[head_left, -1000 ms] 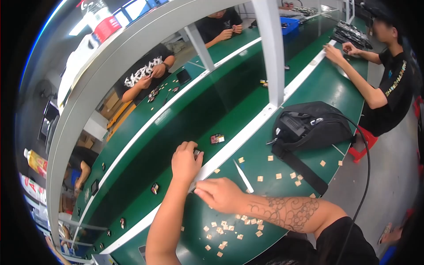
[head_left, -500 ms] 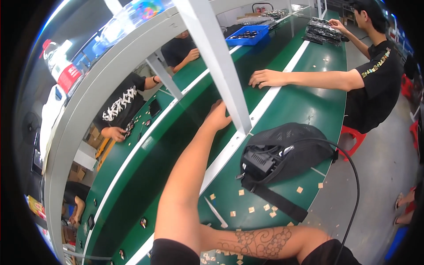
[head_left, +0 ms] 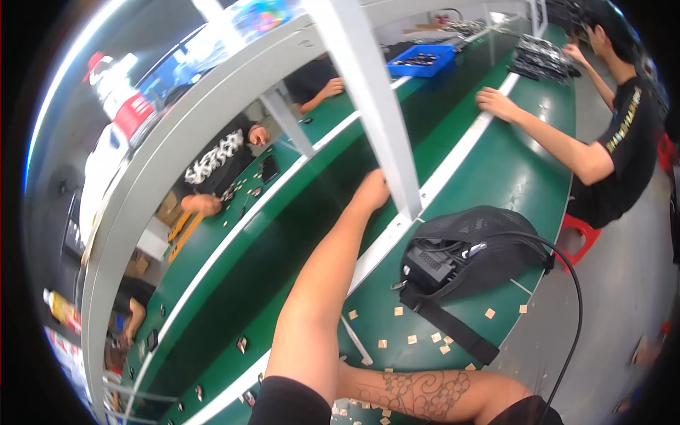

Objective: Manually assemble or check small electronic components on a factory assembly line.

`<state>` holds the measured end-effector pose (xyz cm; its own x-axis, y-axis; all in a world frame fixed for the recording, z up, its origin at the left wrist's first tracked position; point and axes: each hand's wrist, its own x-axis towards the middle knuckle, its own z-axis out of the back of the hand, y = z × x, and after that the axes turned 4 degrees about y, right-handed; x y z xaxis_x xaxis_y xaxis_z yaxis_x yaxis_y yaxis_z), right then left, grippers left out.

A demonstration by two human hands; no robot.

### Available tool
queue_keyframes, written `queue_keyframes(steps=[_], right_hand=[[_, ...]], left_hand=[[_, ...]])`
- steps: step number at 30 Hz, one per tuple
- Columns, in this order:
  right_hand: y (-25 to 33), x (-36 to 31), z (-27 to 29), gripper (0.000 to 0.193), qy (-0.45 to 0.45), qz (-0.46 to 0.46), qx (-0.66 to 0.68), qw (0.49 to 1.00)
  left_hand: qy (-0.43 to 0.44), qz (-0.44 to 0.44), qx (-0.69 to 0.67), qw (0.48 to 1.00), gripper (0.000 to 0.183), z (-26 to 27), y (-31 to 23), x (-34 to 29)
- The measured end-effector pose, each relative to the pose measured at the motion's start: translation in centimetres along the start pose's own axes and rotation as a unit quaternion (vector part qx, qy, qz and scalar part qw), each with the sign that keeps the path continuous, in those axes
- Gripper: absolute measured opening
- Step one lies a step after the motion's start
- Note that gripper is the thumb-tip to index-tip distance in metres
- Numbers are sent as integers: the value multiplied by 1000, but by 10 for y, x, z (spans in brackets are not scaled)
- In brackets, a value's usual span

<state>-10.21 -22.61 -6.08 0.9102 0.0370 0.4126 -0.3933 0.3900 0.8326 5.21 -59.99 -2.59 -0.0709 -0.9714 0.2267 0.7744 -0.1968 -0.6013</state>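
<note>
My left arm reaches up and forward over the dark green conveyor belt. At its end my left hand (head_left: 372,190) is beside the lower part of a white metal post (head_left: 379,120). The post covers the fingertips, so I cannot tell whether the fingers are closed or what they touch. My right forearm (head_left: 425,391), with a flower tattoo, lies crosswise low in the picture. Its hand is hidden behind my left arm. Beyond the right forearm, a thin white strip (head_left: 356,340) and several small tan squares (head_left: 412,340) lie on the green worktop (head_left: 368,327).
A black mesh bag (head_left: 489,244) with a black device (head_left: 428,263) and cable sits at right. Small dark parts (head_left: 242,344) ride the belt (head_left: 283,248). Farther off are a blue tray (head_left: 423,71), stacked black packets (head_left: 542,60) and a seated person (head_left: 616,142). Co-workers sit across.
My left hand has moved slightly right, closer against the post. The view has shifted, so most things sit farther right. The seated person's near hand has moved farther along the rail.
</note>
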Motion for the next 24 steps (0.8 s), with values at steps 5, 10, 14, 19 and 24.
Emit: queue_keyframes(steps=[5, 10, 14, 19, 24], right_hand=[[5, 4, 16, 25, 131, 0, -339, 931], [50, 10, 40, 24, 75, -50, -155, 984], [42, 1, 53, 22, 22, -36, -129, 991], [73, 14, 46, 15, 19, 0, 39, 999], [88, 6, 47, 20, 36, -76, 93, 992]], left_hand=[[-3, 4, 52, 999, 18, 34, -28, -66], [-118, -59, 124, 983, 18, 97, -74, -204], [-159, 29, 184, 970, 24, 113, -136, -316], [-222, 194, 134, 946, 28, 112, -180, -477], [-157, 147, 111, 970, 30, 68, -194, -556]])
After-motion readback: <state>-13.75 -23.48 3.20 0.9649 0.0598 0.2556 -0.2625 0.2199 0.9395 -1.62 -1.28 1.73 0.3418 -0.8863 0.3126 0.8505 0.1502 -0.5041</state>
